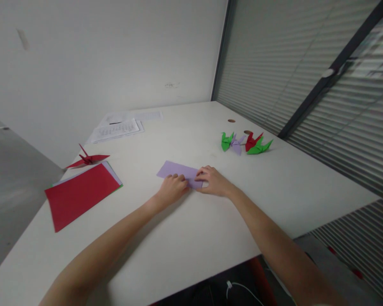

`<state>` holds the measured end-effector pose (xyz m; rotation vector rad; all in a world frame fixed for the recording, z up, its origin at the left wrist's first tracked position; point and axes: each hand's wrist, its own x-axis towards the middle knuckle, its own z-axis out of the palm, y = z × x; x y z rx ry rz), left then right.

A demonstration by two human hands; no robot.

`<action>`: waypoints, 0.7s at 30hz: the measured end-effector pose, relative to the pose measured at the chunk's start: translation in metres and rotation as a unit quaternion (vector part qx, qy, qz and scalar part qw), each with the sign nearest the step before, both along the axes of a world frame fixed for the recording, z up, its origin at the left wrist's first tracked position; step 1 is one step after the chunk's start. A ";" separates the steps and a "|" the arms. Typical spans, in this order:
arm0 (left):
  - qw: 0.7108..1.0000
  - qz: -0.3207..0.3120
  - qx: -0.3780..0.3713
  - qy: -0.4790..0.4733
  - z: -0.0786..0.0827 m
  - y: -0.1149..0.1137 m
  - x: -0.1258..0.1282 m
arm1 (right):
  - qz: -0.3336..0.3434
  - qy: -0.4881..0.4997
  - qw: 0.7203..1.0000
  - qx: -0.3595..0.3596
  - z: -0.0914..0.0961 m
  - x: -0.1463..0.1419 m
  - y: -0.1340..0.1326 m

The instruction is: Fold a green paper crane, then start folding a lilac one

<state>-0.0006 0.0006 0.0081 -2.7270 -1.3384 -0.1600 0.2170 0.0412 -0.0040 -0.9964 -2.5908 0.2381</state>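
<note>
A folded lilac paper (176, 170) lies flat on the white table (185, 238) in front of me. My left hand (172, 189) rests on its near edge with the fingers curled and pressed onto the sheet. Close beside it, my right hand (213, 180) presses fingertips down on the paper's right end. The two hands almost touch over the fold.
A stack of coloured sheets with red on top (81, 193) lies at the left, with a red paper crane (87, 160) behind it. Several folded cranes, green, lilac and red (244, 143), stand at the right. Printed papers (116, 129) lie at the back. Window blinds (306, 72) run along the right.
</note>
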 end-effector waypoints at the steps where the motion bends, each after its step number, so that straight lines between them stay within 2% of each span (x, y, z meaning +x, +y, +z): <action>1: 1.000 0.000 0.005 0.003 -0.001 0.000 0.000 | 0.013 -0.002 1.000 0.004 -0.001 -0.001 0.000; 6: 1.000 0.017 0.011 -0.022 -0.005 0.002 -0.002 | 0.037 0.003 0.999 0.028 -0.003 -0.008 0.001; 8: 0.998 0.031 -0.005 -0.061 -0.004 0.004 -0.004 | 0.007 0.090 0.995 0.034 -0.002 -0.010 0.000; 10: 0.985 0.047 -0.034 -0.165 0.002 0.007 -0.006 | -0.054 0.216 0.974 0.031 0.001 -0.011 0.000; 11: 0.966 0.053 -0.055 -0.246 0.006 0.008 -0.006 | -0.086 0.275 0.957 0.019 0.002 -0.011 0.001; 12: 0.934 0.055 -0.085 -0.342 0.011 0.008 -0.006 | -0.112 0.325 0.939 -0.004 0.003 -0.011 0.002; 13: 0.886 0.057 -0.132 -0.440 0.015 0.009 -0.005 | -0.127 0.366 0.921 -0.036 0.003 -0.010 0.003; 15: 0.772 0.055 -0.222 -0.593 0.024 0.010 -0.004 | -0.122 0.427 0.887 -0.128 0.004 -0.009 0.006; 16: 0.726 0.059 -0.250 -0.638 0.026 0.011 -0.003 | -0.107 0.451 0.867 -0.182 0.004 -0.009 0.006; 17: 0.694 0.062 -0.275 -0.663 0.027 0.011 -0.002 | -0.090 0.470 0.845 -0.238 0.005 -0.008 0.006; 18: 0.678 0.068 -0.290 -0.672 0.026 0.012 -0.002 | -0.074 0.484 0.822 -0.291 0.006 -0.008 0.006; 19: 0.678 0.079 -0.290 -0.671 0.025 0.013 -0.003 | -0.065 0.494 0.799 -0.337 0.006 -0.007 0.005; 20: 0.695 0.093 -0.270 -0.660 0.022 0.014 -0.003 | -0.064 0.500 0.779 -0.372 0.007 -0.007 0.005; 21: 0.725 0.107 -0.230 -0.641 0.019 0.014 -0.005 | -0.074 0.502 0.766 -0.395 0.007 -0.007 0.004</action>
